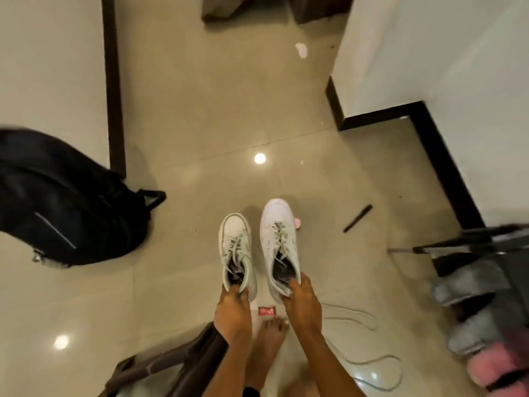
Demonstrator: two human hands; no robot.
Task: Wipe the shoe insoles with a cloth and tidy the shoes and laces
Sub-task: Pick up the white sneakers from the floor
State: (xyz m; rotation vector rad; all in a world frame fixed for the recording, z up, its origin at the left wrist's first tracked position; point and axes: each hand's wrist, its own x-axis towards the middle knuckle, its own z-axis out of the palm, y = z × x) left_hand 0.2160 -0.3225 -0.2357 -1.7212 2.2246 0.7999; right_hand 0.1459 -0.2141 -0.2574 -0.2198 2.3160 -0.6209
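Above the tiled floor [200, 124], at six o'clock, two white sneakers hang toes forward. At seven o'clock the left hand [232, 313] has its grip clamped on the left shoe [236, 245] at the heel collar; just beside it, the right hand [302, 302] grips the right shoe [279, 239] likewise. A loose lace [369, 362] lies at five o'clock. Likely the tidying step: set the pair down side by side, then gather that lace.

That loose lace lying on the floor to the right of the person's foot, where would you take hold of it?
Judging from its pose, pinch the loose lace at the bend of its upper loop, coming straight down from above. It lies flat on the tiles, so only the top is reachable, and the loop stands clear of the foot and both hands, which already hold shoes.
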